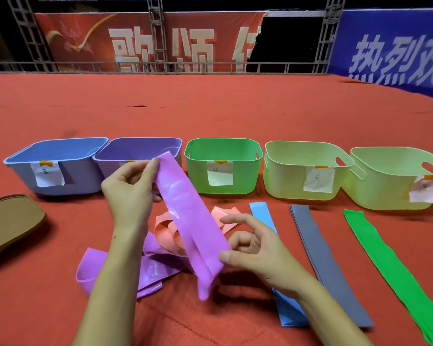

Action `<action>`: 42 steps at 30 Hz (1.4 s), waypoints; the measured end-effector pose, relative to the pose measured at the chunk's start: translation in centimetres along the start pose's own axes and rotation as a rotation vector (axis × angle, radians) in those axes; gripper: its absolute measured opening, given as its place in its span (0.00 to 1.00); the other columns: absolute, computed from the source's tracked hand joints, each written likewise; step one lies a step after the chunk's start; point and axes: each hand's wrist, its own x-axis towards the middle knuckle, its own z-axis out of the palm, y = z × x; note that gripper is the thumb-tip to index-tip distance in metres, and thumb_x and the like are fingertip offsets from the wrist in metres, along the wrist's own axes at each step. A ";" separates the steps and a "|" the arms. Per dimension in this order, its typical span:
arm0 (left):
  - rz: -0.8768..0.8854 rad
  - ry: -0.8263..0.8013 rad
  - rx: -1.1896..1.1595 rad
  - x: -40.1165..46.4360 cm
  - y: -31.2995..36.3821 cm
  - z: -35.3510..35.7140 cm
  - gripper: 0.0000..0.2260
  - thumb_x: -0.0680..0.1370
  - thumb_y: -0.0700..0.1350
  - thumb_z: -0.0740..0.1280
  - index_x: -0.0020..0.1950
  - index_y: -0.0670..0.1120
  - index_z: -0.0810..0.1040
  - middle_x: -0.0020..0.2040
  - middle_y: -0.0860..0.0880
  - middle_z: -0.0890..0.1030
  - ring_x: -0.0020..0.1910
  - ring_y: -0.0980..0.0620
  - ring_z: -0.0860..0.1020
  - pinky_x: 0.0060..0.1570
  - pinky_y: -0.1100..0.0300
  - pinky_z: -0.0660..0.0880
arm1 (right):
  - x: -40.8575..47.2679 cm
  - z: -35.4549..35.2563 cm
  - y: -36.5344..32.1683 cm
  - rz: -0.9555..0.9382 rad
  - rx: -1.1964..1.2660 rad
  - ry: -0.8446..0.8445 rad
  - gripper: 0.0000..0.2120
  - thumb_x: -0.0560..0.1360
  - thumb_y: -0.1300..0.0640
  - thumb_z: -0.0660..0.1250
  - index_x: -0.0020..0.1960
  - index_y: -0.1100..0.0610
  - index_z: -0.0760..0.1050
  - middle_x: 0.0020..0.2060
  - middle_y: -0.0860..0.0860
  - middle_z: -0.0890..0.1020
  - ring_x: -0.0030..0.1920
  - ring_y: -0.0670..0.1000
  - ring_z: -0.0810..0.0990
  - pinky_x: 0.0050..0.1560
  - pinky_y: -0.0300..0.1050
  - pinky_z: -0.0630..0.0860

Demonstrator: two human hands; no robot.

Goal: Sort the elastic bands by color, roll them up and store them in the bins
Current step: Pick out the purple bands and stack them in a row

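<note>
Fingers (153, 163) of both hands pinch purple band (185, 213), apparently taut.

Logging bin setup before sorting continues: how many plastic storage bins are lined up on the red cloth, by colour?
Blue plastic bin: 1
Purple plastic bin: 1
Bright green plastic bin: 1
Pale yellow-green plastic bins: 2
Total: 5 bins, each with a paper label on its front.

We hold a purple band (185, 216) mid-frame, left hand (128, 188) pinching top, right hand (250, 248) bottom, five bins (223, 166) behind
</note>
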 end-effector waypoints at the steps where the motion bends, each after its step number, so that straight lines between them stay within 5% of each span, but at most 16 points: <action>1: -0.005 0.000 -0.005 0.0 0.0 0.0 0.04 0.80 0.44 0.76 0.49 0.44 0.87 0.33 0.51 0.84 0.28 0.51 0.79 0.26 0.60 0.77 | 0.0 0.1 0.1 -0.010 0.021 0.000 0.28 0.73 0.65 0.79 0.69 0.51 0.75 0.40 0.57 0.80 0.42 0.54 0.78 0.49 0.45 0.78; 7: -0.029 0.034 -0.052 0.5 0.1 -0.7 0.03 0.80 0.44 0.76 0.48 0.45 0.87 0.36 0.48 0.85 0.30 0.51 0.81 0.29 0.57 0.80 | 0.1 0.5 -0.1 -0.047 0.026 0.020 0.28 0.73 0.65 0.78 0.68 0.46 0.76 0.46 0.57 0.82 0.40 0.54 0.79 0.43 0.46 0.75; 12: 0.011 0.064 -0.044 0.5 0.5 -1.1 0.03 0.80 0.44 0.76 0.46 0.47 0.87 0.34 0.49 0.85 0.28 0.48 0.81 0.31 0.53 0.82 | 0.6 -0.1 0.3 -0.062 -0.185 0.222 0.24 0.71 0.65 0.81 0.58 0.42 0.81 0.44 0.59 0.87 0.40 0.53 0.83 0.47 0.47 0.80; 18: 0.022 0.035 -0.113 -0.3 1.3 -0.3 0.03 0.80 0.44 0.76 0.48 0.46 0.87 0.34 0.51 0.85 0.29 0.50 0.82 0.28 0.58 0.78 | 0.5 -0.9 0.0 -0.065 -0.242 0.370 0.19 0.69 0.65 0.83 0.56 0.52 0.83 0.41 0.56 0.89 0.44 0.63 0.88 0.51 0.58 0.85; 35: -0.024 -0.061 -0.257 0.0 2.7 -1.3 0.03 0.83 0.44 0.72 0.49 0.47 0.83 0.33 0.54 0.80 0.28 0.56 0.76 0.24 0.62 0.67 | 0.7 -3.6 -1.0 -0.210 -0.285 0.447 0.13 0.66 0.66 0.84 0.46 0.58 0.84 0.41 0.51 0.88 0.40 0.48 0.85 0.44 0.39 0.81; 42: -0.254 0.109 -0.115 0.7 -2.4 -1.4 0.05 0.83 0.46 0.72 0.47 0.49 0.82 0.36 0.48 0.81 0.28 0.57 0.82 0.25 0.63 0.68 | -0.4 -6.1 -3.2 -0.302 -0.076 0.327 0.17 0.63 0.64 0.81 0.49 0.63 0.81 0.38 0.52 0.85 0.39 0.46 0.81 0.42 0.36 0.79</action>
